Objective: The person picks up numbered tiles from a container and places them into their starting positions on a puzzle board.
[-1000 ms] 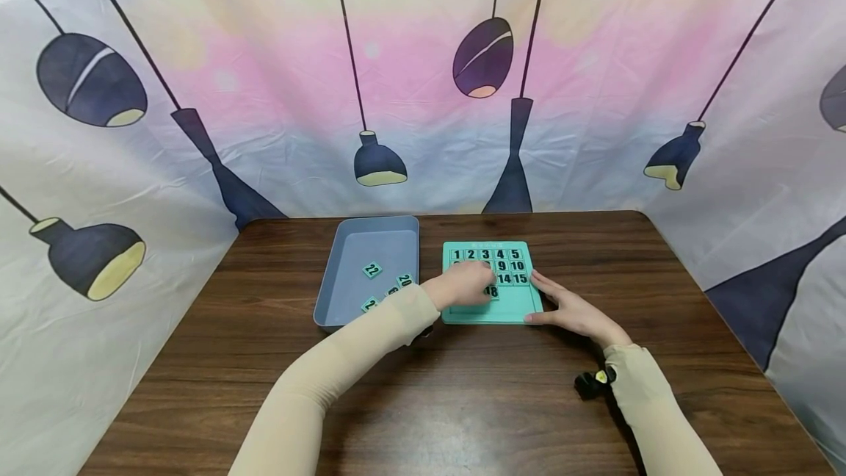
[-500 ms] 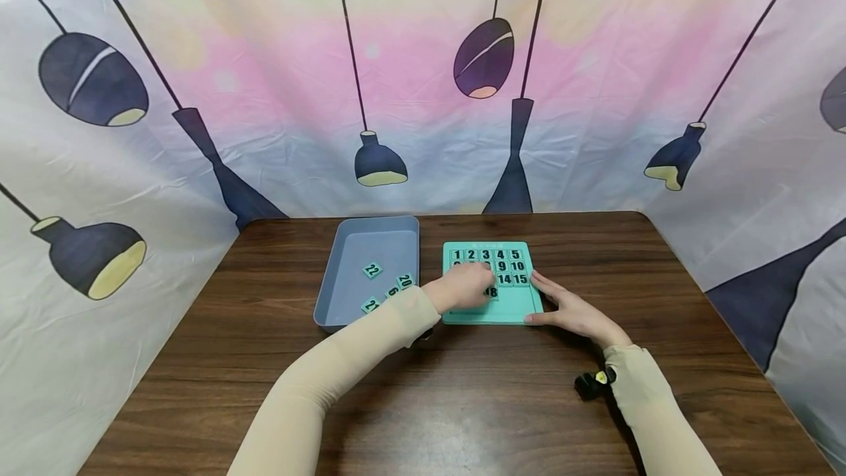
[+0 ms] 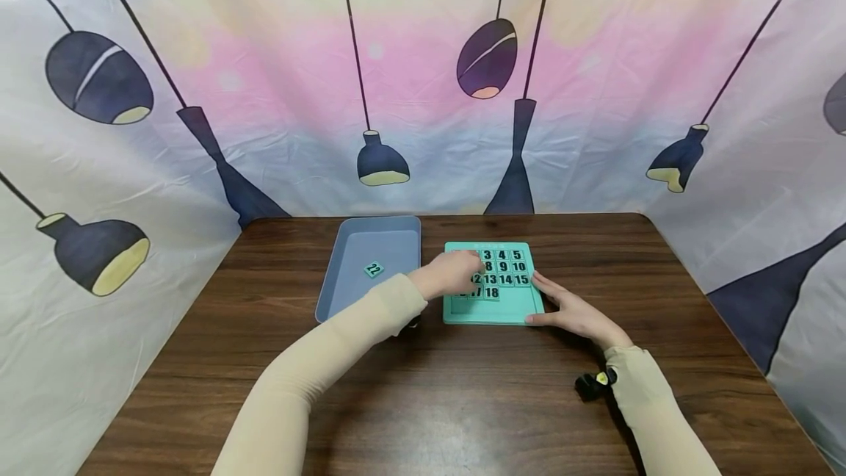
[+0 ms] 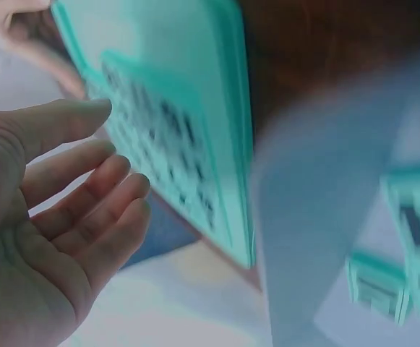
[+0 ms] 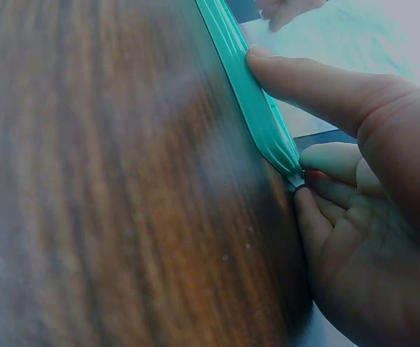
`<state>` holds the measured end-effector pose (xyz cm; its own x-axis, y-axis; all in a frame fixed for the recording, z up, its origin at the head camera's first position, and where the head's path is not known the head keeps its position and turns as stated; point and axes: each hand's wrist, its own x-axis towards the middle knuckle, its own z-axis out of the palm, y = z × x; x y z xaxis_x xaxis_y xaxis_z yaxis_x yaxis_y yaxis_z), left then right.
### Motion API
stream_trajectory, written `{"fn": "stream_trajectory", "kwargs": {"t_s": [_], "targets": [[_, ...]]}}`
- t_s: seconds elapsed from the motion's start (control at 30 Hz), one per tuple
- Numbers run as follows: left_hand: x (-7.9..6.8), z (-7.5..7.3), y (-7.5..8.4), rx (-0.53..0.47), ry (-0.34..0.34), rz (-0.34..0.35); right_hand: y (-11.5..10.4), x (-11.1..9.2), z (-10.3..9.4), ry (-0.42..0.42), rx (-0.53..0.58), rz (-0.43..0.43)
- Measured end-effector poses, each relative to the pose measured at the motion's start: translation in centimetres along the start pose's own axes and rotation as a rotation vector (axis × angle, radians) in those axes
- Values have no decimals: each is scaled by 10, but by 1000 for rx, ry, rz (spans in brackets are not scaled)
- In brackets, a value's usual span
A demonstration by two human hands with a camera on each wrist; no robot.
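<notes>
A turquoise number puzzle board (image 3: 509, 311) lies flat on the table, its numbered tiles in rows, with 17 and the 18 tile (image 3: 491, 292) in the lowest row filled. Over its left part hovers my left hand (image 3: 456, 272), hiding some tiles; the left wrist view shows this hand (image 4: 58, 195) with loosely bent, parted fingers and nothing in them. My right hand (image 3: 571, 311) holds the board's near right corner, thumb on the front edge and fingers along the right side. Close up, the right thumb (image 5: 296, 76) rests on the board's edge (image 5: 246, 94).
Left of the board stands a blue-grey tray (image 3: 330, 270) with a loose 22 tile (image 3: 374, 269); more tiles (image 4: 376, 285) show in the left wrist view. My left forearm crosses the tray's near right corner. A patterned cloth (image 3: 423, 94) hangs behind the brown wooden table (image 3: 463, 402).
My left hand has moved left and slightly away across the board, uncovering tiles such as 8, 13 and 17. Its sleeve now covers several tiles in the tray. The right hand stays put.
</notes>
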<state>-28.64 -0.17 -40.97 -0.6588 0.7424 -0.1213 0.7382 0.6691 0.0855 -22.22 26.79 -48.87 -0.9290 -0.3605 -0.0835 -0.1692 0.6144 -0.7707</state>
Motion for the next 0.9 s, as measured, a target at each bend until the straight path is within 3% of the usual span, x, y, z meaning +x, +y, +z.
{"fn": "stream_trajectory", "kwargs": {"t_s": [0.23, 0.4, 0.6, 0.9], "targets": [[-16, -33, -25, -16, 19, -55, 1, -1, 0, 12, 9, -12], [-33, -48, -47, -24, 38, -91, 2, -1, 0, 10, 11, -4], [-58, -54, -73, -44, 56, -135, 1, 0, 0, 4, 19, -5], [-93, -42, -99, -41, 4, -203, 1, 0, -1, 2, 11, -20]]}}
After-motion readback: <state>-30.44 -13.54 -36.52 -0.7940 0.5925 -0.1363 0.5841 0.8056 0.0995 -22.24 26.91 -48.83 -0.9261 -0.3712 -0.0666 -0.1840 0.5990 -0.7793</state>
